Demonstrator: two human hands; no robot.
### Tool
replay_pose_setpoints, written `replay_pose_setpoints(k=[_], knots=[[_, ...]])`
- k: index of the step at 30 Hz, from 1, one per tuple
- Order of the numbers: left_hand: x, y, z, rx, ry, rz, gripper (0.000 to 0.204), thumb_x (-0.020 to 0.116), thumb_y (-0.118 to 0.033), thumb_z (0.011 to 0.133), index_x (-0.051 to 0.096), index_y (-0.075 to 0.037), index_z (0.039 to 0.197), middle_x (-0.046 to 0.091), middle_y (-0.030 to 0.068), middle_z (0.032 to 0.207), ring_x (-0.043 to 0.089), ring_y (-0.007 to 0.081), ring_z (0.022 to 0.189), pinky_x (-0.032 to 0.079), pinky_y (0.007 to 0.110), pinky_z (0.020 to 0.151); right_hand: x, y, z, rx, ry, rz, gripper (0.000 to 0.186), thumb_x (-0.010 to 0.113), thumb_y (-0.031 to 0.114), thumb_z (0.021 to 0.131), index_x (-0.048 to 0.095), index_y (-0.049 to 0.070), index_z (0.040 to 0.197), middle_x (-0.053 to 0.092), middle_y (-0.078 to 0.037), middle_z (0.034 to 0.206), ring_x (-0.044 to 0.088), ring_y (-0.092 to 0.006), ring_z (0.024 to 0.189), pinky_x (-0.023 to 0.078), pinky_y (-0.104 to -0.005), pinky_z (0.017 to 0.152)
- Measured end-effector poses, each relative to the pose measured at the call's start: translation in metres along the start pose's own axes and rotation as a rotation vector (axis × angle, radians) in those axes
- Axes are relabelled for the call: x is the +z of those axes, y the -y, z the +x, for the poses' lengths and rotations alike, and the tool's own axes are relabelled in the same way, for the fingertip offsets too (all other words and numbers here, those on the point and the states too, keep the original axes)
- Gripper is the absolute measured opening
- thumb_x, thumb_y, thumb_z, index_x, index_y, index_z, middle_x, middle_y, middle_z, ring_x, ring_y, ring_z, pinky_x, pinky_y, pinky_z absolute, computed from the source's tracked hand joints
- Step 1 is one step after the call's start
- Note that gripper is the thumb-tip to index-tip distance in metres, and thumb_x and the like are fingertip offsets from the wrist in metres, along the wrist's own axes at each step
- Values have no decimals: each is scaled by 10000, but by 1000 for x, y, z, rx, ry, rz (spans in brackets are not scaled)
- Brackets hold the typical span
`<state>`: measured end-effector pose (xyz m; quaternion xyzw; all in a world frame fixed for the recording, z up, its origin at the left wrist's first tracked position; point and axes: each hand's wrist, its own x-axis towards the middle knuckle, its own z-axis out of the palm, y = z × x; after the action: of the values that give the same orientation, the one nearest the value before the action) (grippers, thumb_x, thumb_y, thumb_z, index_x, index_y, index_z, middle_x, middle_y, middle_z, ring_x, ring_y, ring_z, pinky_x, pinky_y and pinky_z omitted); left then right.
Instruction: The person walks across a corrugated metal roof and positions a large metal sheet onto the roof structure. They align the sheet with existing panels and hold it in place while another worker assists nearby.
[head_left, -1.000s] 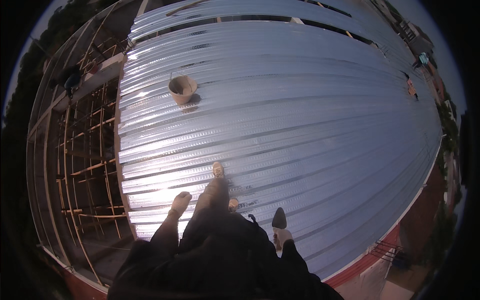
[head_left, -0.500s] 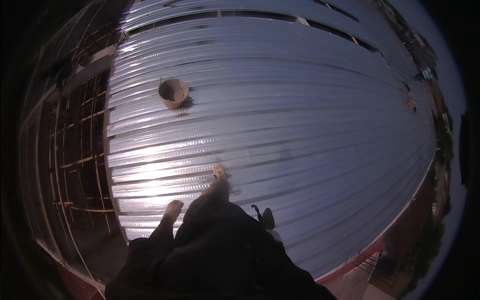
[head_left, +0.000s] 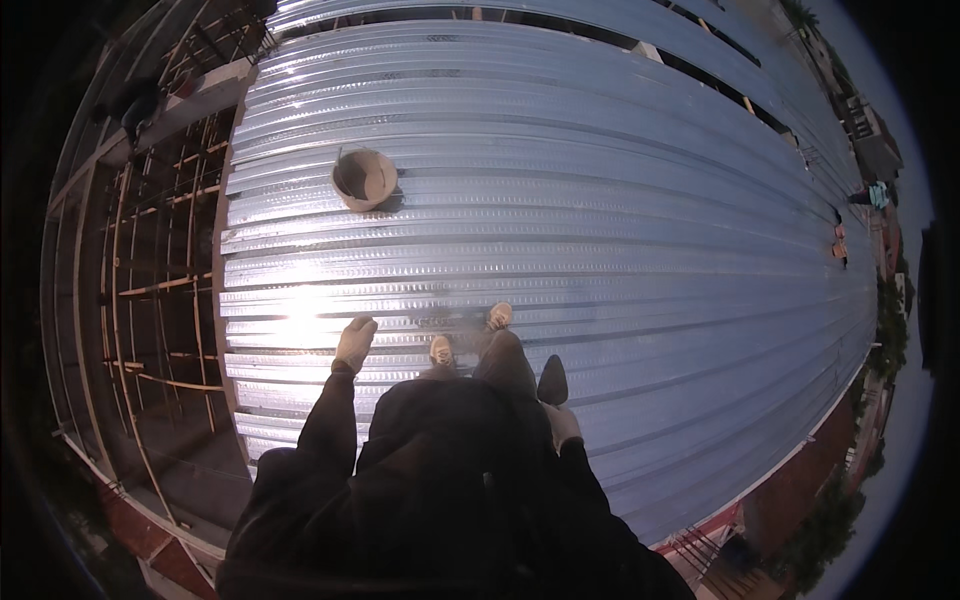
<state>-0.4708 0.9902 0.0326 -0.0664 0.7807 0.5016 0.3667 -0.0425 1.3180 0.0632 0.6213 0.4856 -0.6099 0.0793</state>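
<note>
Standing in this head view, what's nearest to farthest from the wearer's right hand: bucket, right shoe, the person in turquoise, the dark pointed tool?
From the right hand:
1. Dark pointed tool, in its grip.
2. Right shoe, ahead and to the left.
3. Bucket, farther ahead and left.
4. Person in turquoise, far off near the right edge.

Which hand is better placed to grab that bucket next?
Probably the left hand: it is nearer the bucket and appears free, while the right hand, farther off, holds a pointed trowel.
</note>
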Motion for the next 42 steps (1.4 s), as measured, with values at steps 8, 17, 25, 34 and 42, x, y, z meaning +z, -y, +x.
replay_pose_setpoints(k=[8,17,25,34,42], knots=[[11,47,-51,-545,-118,-58,344,670,-275,937,729,-33,1175,636,13,823,537,119,632,419,324,529,-64,-4,108,-83,181,-852,321,693,267,973,711,-52,997,705,-91,827,687,-228,752,537,-407,688],[73,-31,-18,-571,-278,-314,333,644,-252,956,700,-80,1236,617,-5,924,583,110,761,421,282,550,-35,336,148,22,190,-623,268,709,230,974,691,-27,900,675,-84,744,665,-218,638,518,-406,566],[119,-126,83,-328,-217,-387,399,650,-282,995,679,-60,1325,666,13,1052,625,140,919,471,296,674,2,527,250,-168,120,-382,208,716,218,978,633,29,961,617,-48,747,595,-168,580,480,-361,527],[60,-121,152,-427,-112,-69,382,651,-274,925,711,-62,1237,662,25,949,630,160,779,461,317,591,71,561,295,13,165,-385,248,720,287,971,651,54,920,599,-50,713,584,-195,575,467,-390,525],[-28,-266,285,-522,-267,-242,311,668,-251,933,715,-57,1171,571,-19,765,514,93,600,365,276,466,73,498,332,-126,191,-969,391,621,392,1006,759,27,988,758,-191,855,765,-348,829,559,-488,694]])
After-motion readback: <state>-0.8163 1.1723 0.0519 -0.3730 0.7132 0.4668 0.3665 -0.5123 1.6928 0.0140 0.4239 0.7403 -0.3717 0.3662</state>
